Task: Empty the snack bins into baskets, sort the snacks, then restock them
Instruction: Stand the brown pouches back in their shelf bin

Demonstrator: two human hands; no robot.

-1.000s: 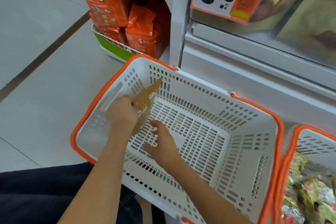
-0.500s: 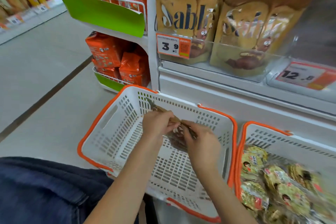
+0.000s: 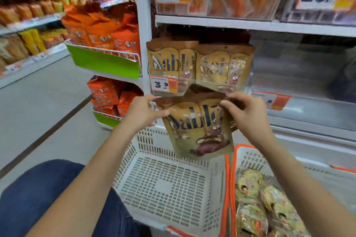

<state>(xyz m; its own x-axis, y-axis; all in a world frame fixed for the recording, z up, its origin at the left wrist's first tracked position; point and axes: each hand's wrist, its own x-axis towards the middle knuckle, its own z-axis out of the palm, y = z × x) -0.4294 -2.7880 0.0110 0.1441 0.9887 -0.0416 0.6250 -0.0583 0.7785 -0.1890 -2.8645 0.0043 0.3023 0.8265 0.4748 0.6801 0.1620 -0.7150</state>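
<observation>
My left hand [image 3: 143, 110] and right hand [image 3: 245, 112] pinch the Sablé cookie bag's [image 3: 198, 131] top corners above the white basket [image 3: 169, 183].

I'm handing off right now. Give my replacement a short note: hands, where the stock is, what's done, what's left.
Left hand and right hand: each pinches a top corner of one Sable cookie bag, held upright in the air above the white basket, just below the clear shelf bin.
Two more Sable bags stand in that bin, behind the 3.9 price tag.
White basket shows nothing inside. Right-hand basket holds green snack packets.
Done: Sable basket emptied.
Left: seat this bag in the bin; restock the green packets.
</observation>
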